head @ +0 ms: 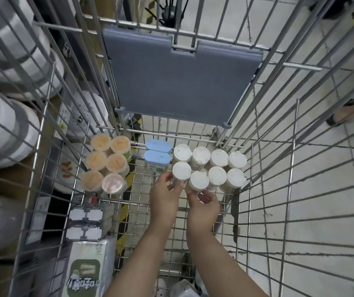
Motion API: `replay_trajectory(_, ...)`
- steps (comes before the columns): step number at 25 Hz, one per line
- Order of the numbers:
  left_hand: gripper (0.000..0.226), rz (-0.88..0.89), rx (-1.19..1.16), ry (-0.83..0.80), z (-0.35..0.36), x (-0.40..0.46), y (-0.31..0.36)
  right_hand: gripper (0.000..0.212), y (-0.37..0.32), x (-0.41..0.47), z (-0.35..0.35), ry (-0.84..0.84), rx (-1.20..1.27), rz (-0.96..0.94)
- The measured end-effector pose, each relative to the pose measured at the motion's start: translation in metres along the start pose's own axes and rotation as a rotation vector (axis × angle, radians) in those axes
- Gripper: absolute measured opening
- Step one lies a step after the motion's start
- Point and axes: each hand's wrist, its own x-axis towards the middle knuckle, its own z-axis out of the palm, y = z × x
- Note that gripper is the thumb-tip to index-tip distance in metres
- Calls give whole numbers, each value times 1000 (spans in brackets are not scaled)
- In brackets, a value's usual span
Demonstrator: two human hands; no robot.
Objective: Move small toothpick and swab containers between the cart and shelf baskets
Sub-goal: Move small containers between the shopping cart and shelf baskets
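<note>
Both hands (184, 200) grip white-lidded containers (190, 177) in cart (279, 189).

Even bright light, edges warped

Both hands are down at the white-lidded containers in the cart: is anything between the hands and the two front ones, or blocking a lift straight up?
Nothing visible does. The left hand already grips the front-left white-lidded container, and the right hand holds the one beside it. Above them the cart is open; the grey flap sits farther back.
</note>
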Motion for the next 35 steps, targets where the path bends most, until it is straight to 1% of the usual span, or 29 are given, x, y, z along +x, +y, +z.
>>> replay_trajectory(5,52,21,43,6,3,5,-4,40,-4,0,-1,-14,-84,-84)
replay_trajectory(9,50,50,118,45,6,6,-10,38,-3,-1,-2,-14,-104,-137)
replay_trajectory(13,47,67,136,81,7,4,-12,36,1,0,-1,-32,-86,-152)
replay_trajectory(17,46,49,131,67,7,4,-10,46,-3,-1,4,-16,-142,-154)
replay_trajectory(24,45,56,111,48,5,4,-10,41,2,0,6,10,-106,-150)
replay_trajectory(31,45,56,57,45,2,2,-12,34,-7,0,16,33,11,-57)
replay_trajectory(35,49,58,-6,-16,0,-1,-16,39,-12,-2,14,15,12,-33)
